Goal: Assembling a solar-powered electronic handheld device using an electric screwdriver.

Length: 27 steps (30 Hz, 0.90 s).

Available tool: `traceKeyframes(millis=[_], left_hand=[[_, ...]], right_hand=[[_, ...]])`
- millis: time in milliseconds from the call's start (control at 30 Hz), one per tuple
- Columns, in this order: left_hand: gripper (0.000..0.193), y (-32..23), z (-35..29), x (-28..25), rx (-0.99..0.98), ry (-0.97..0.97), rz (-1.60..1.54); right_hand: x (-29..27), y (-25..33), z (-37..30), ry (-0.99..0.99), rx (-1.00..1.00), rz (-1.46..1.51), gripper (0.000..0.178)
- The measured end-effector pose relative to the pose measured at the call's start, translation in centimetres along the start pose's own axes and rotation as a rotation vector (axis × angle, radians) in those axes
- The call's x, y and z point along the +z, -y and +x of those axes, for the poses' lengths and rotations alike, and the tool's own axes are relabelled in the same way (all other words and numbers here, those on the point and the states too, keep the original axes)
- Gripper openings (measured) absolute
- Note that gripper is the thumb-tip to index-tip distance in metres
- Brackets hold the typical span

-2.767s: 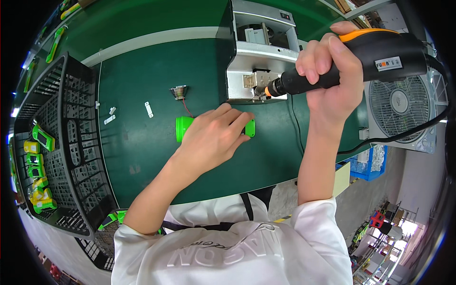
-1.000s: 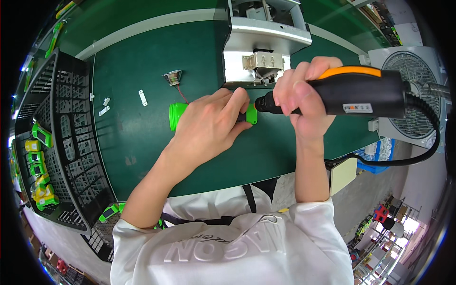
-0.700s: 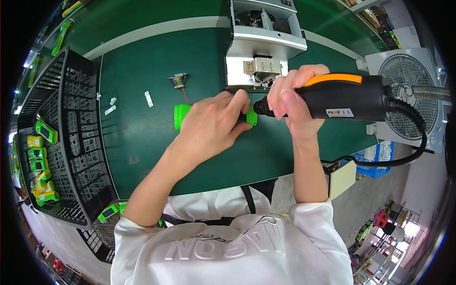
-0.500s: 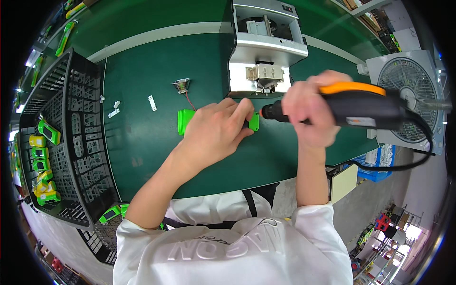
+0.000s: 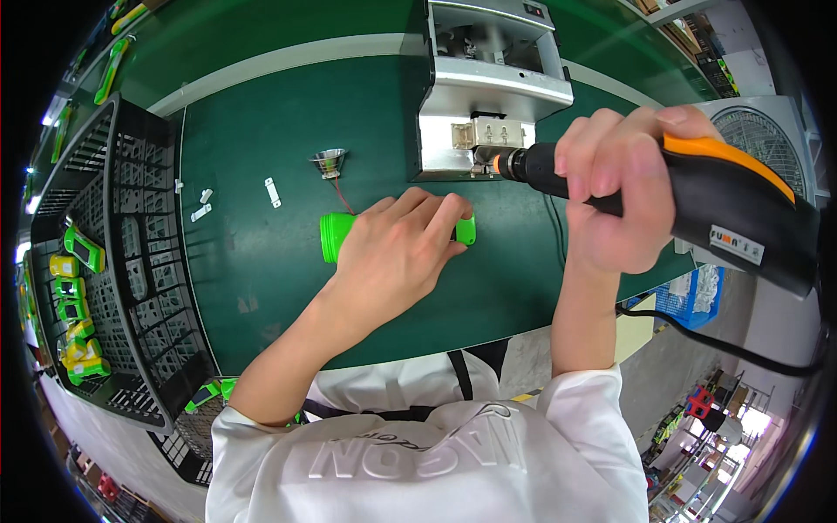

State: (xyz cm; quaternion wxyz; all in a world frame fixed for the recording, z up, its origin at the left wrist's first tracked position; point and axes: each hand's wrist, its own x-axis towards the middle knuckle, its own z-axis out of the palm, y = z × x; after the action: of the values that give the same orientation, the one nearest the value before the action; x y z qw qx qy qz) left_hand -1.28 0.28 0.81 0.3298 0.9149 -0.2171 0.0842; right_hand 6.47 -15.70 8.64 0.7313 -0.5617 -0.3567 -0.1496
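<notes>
My left hand [image 5: 392,248] is closed over a green flashlight body [image 5: 336,237] lying on the green bench. The threaded round end pokes out on the left and a green tip on the right; the middle is covered by my fingers. A thin red wire [image 5: 343,197] runs from the body to a silver reflector cup [image 5: 328,163] just behind it. My right hand [image 5: 621,187] grips a black and orange electric screwdriver [image 5: 741,209]. Its tip is at the front outlet of a metal box machine [image 5: 497,91], which looks like a screw feeder; whether they touch is unclear.
Small white strips [image 5: 273,193] lie on the bench [image 5: 261,288] left of the reflector. A black crate [image 5: 122,253] with green and yellow parts stands at the left edge. On the right are a fan [image 5: 757,144], the screwdriver's black cord [image 5: 724,345] and a blue basket [image 5: 697,301] below.
My right hand has lifted the screwdriver away from the flashlight body's right tip, and the driver's tip is now at the machine's outlet. My left hand stays on the body.
</notes>
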Motion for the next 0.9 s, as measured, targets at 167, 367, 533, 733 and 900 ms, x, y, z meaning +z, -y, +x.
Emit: traceKeyframes(millis=[167, 367, 533, 733, 900], left_hand=[[0.034, 0.3, 0.5, -0.3, -0.005, -0.022, -0.046], [0.034, 0.1, 2.1, -0.6, 0.047, -0.021, -0.112], [0.037, -0.1, 0.9, -0.8, -0.024, 0.045, -0.042], [0.031, -0.8, 0.6, -1.2, 0.082, 0.022, -0.015], [0.03, -0.5, 1.0, -0.8, 0.086, 0.033, 0.021]], right_hand=[[1.6, -0.2, 1.6, 0.058, 0.081, -0.251, 0.031], [-1.1, -1.6, 6.9, 0.127, 0.373, 0.013, 0.024], [-1.0, -1.4, 2.4, -0.101, 0.532, 0.27, 0.028], [-2.8, 2.0, -2.4, -0.088, 0.331, 0.41, 0.026], [-3.8, 2.3, -2.9, -0.074, 0.217, 0.34, 0.026]])
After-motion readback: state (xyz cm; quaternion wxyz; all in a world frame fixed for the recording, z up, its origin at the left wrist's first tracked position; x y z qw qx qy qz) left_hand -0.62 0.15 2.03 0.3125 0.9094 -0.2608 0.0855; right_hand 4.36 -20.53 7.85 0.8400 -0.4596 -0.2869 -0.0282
